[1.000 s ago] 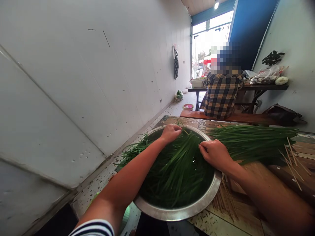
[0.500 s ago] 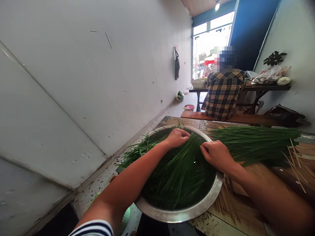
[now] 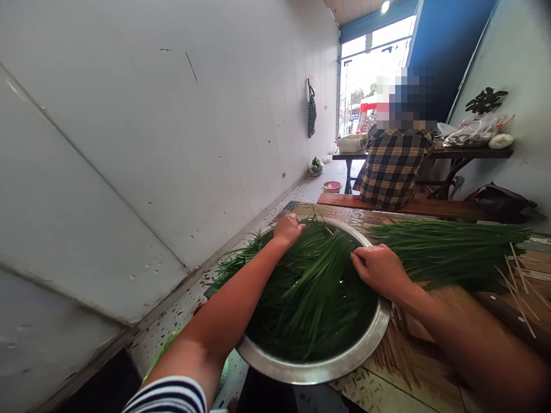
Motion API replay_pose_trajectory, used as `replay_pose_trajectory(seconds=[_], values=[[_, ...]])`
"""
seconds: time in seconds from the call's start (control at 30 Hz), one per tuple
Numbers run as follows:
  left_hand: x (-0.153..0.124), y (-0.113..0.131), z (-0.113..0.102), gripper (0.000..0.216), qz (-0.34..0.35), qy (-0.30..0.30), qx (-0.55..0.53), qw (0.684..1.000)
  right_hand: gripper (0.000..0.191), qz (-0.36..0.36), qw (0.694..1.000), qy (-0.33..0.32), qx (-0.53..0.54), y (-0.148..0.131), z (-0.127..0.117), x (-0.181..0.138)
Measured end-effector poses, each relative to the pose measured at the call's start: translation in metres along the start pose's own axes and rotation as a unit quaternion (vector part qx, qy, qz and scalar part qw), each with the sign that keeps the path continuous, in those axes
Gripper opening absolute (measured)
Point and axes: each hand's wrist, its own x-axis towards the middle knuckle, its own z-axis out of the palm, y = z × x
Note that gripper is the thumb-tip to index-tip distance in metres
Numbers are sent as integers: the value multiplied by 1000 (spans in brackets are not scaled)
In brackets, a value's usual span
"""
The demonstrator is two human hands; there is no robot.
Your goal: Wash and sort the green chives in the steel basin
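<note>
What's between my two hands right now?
In the head view, long green leaves in the metal basin lie between your left hand and right hand.

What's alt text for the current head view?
A person's left hand and right hand work at a wide metal basin of chive-like green leaves. Another leafy bunch and thin wooden skewers lie to the right; beyond, someone in a plaid shirt sits on a bench, facing away.

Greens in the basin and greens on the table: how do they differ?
The basin greens lie inside the metal basin; the table greens rest on the tabletop beside it. The basin greens fan out toward the near side, while the table greens stretch sideways, roughly parallel. Both are long, narrow green leaves.
</note>
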Motion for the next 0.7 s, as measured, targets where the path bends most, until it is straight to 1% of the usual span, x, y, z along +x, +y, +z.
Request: replay_pose_trajectory(seconds=[0.13,0.23,0.3,0.4,0.57,0.7], values=[[6,-11,2,20,17,-23,-25,999,35,-5,1000,6,9,1,2,0],[6,-12,3,21,17,3,-88,996,34,-7,1000,10,21,0,1,0],[5,-9,4,24,29,17,-151,988,34,-8,999,11,31,-1,-1,0],[0,-1,4,27,45,12,-229,972,34,-12,999,15,44,-3,-2,0],[-7,13,2,27,40,10,-245,969,34,-12,999,22,45,-2,-1,0],[-12,22,1,28,45,-15,-254,966,34,-17,999,24,44,-2,0,0]])
